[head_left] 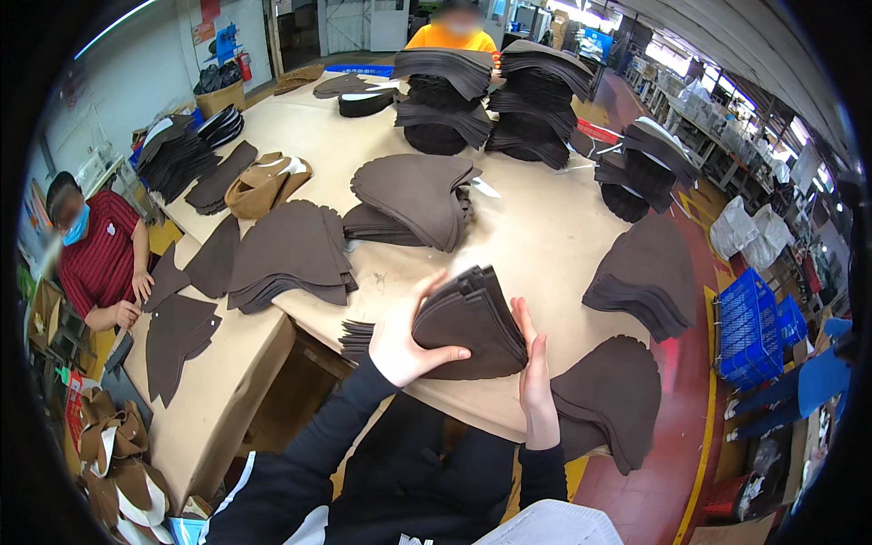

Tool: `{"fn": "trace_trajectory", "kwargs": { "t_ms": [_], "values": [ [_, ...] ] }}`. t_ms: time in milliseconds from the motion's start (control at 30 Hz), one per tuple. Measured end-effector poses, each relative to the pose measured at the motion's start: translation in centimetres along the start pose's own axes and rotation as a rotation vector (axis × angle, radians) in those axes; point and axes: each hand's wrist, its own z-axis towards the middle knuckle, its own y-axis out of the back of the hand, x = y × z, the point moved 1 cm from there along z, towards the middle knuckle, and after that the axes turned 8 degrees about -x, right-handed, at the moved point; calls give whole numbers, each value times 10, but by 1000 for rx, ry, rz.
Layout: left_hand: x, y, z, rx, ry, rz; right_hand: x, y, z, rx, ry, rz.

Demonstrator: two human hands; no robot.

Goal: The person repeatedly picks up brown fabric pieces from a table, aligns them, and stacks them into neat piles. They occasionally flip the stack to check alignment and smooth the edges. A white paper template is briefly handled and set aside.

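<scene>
Above the near edge of the table I hold a stack of dark brown, leather-like cut pieces (pixel 472 331). My left hand (pixel 400 343) grips its left side, thumb across the front face and fingers behind. Along the stack's right edge my right hand (pixel 538 386) lies flat, fingers stretched upward. The stack is tilted, and its layered edges show at the top. Beside my left wrist, a small pile of dark pieces (pixel 357 338) lies partly hidden. To the right of my right hand rests a scalloped dark brown stack (pixel 610 400) at the table edge.
More dark brown stacks (pixel 295 250) lie across the paper-covered table (pixel 536 241), with tall piles (pixel 445 91) at the far side. A co-worker in a striped red shirt (pixel 104 245) sits at left; another in yellow (pixel 451 38) is beyond the piles. Blue crates (pixel 747 327) stand at right.
</scene>
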Motion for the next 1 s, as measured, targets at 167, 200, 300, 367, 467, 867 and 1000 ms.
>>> {"fn": "trace_trajectory", "kwargs": {
  "t_ms": [167,200,300,367,467,867,1000],
  "values": [
    [8,-1,7,130,50,-7,27,-20,-7,-155,193,-369],
    [7,0,8,168,-13,18,34,-28,-7,15,306,-594],
    [2,5,7,287,23,-258,52,-49,5,-23,256,-661],
    [1,6,6,230,15,-319,61,-60,11,-88,260,-387],
    [8,5,5,84,35,-215,65,-68,5,30,444,-562],
    [17,7,-43,-409,326,-751,-63,-71,-82,-335,-456,826],
    [3,-10,-49,-546,496,-1235,-60,-51,-78,-229,-324,827]
  ]
}}
